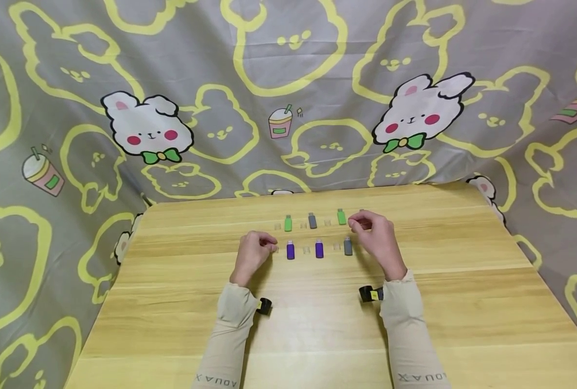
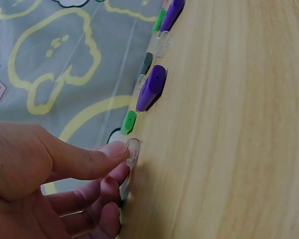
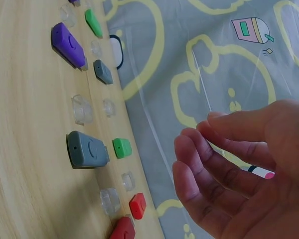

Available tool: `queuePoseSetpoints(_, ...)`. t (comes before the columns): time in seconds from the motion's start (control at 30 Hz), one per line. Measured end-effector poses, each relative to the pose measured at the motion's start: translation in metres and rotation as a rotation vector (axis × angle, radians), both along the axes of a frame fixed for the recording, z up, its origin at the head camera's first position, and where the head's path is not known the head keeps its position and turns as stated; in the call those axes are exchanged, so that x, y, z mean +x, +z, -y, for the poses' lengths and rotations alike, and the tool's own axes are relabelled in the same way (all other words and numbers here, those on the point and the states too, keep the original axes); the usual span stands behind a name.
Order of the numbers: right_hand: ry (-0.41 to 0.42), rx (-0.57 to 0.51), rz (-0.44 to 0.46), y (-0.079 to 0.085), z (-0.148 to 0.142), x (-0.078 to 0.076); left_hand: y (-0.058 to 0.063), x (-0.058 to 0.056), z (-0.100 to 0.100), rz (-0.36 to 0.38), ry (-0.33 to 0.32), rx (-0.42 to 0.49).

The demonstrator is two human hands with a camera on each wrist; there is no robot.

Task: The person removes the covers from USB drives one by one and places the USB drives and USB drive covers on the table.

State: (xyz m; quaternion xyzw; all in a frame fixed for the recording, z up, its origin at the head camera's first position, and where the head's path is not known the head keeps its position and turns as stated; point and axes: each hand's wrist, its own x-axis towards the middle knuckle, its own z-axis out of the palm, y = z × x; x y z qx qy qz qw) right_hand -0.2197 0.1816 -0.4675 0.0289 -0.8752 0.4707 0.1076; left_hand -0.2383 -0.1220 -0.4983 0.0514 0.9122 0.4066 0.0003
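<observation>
Two rows of USB flash drives lie on the table with clear caps between them. At the left end of the front row, my left hand (image 1: 255,254) pinches a clear cap (image 2: 132,152) between thumb and fingers, beside a purple drive (image 1: 290,250). Above the right end hovers my right hand (image 1: 375,237), its fingers loosely bent and holding nothing. Nearest to it are a grey drive (image 1: 348,246), a green drive (image 1: 341,217) and, in the right wrist view, two red drives (image 3: 138,205). In the head view the right hand hides most of the red ones.
More clear caps (image 1: 306,250) sit among the drives, with another purple drive (image 1: 319,249), a grey one (image 1: 312,221) and a green one (image 1: 288,223). A patterned grey curtain (image 1: 332,70) hangs behind and at both sides of the wooden table (image 1: 313,335).
</observation>
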Motion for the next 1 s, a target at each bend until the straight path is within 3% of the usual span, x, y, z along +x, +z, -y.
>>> queuePoseSetpoints(0.3,-0.004,0.000,-0.018,0.001,0.000,-0.004,0.007,-0.002,0.008,0.060,0.042,0.061)
queuePoseSetpoints(0.53,-0.032,-0.012,-0.065,-0.004,-0.008,-0.005,0.012,-0.012,0.012,-0.083,0.029,0.129)
queuePoseSetpoints(0.63,-0.021,0.040,-0.080,-0.008,-0.018,-0.003,0.012,-0.015,0.012,-0.105,0.006,0.132)
queuePoseSetpoints(0.83,0.005,0.197,-0.109,-0.017,-0.043,0.001,0.015,-0.022,0.021,-0.125,-0.077,0.029)
queuePoseSetpoints(1.0,0.042,0.328,-0.111,-0.022,-0.063,0.000,0.011,-0.025,0.040,-0.131,-0.090,-0.119)
